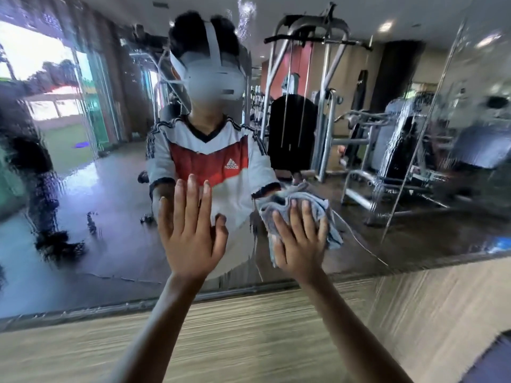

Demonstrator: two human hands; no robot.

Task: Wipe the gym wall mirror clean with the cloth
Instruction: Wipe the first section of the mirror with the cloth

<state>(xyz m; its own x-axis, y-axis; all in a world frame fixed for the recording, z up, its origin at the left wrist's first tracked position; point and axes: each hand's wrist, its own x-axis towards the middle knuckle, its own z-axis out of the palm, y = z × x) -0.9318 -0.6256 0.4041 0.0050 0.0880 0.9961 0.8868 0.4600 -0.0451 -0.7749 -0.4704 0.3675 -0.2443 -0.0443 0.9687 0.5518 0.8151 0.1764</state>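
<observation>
Head view, only cam. Mirror (83, 172) fills the upper frame. Its bottom edge meets a wood-grain wall panel (249, 327) just below both wrists.

Cloth (273, 201) is a grey-blue wad flat against the glass, low on the mirror and right of centre. It sits directly under the right hand (300, 241). The wad sticks out past the fingertips at top and hangs out on the little-finger side, so its long axis runs approx. upper-left to lower-right.

R fingers (293, 217) lie fairly straight and a bit spread over the wad, pressing it to the glass rather than pinching it. Thumb is not clear, so can't tell if it hooks the edge.

Left hand (190, 230) is just beside, to the left, with a gap to the cloth and no contact. Palm is on the glass, fingers (193, 194) straight and fanned, thumb out toward the cloth. It holds nothing and looks like a brace.

Wet rippled film (47, 189) covers the far-left glass, and more streaks show at right near a vertical seam (423, 134). Judgement: the job is mid-way at best, w/ lots left. Unwiped glass lies up and out to both sides of the wad, so the next stroke prob. sweeps sideways or upward. R hand does the work, being the only one on the cloth. A leftward stroke meets the L hand, which would need to lift off first.
</observation>
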